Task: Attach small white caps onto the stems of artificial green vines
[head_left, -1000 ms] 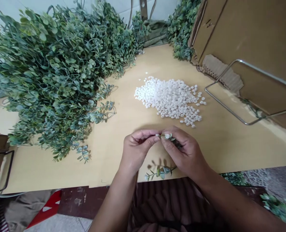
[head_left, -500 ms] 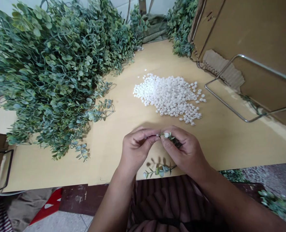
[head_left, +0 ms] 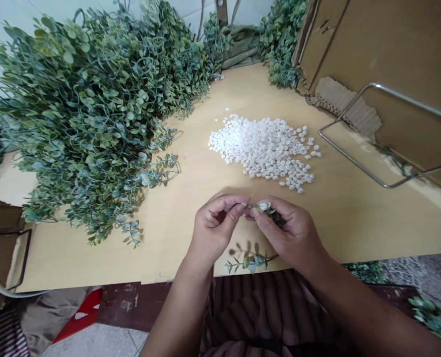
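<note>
My right hand (head_left: 290, 228) is closed around an artificial leaf sprig (head_left: 253, 262), its thumb and forefinger pinched near a white tip (head_left: 265, 206). The sprig's lower end pokes out beneath that hand, over the table's front edge, with a pale tip at its end. Just left of it, my left hand (head_left: 218, 225) pinches thumb against forefinger. A tiny pale bit shows at those fingertips, too small to make out. Beyond both hands lies a loose pile of small white beads (head_left: 265, 146) on the tan tabletop (head_left: 183, 218).
A large heap of artificial greenery (head_left: 90, 109) covers the left side. More foliage (head_left: 283, 44) stands at the back. On the right, a cardboard box (head_left: 402, 54) has a bent metal wire frame (head_left: 354, 158) before it. A person's striped clothing (head_left: 4, 327) shows at lower left.
My left fingertips have drawn slightly away from the right ones, leaving a small gap. The right hand keeps hold of the sprig. The whole view has shifted a little.
</note>
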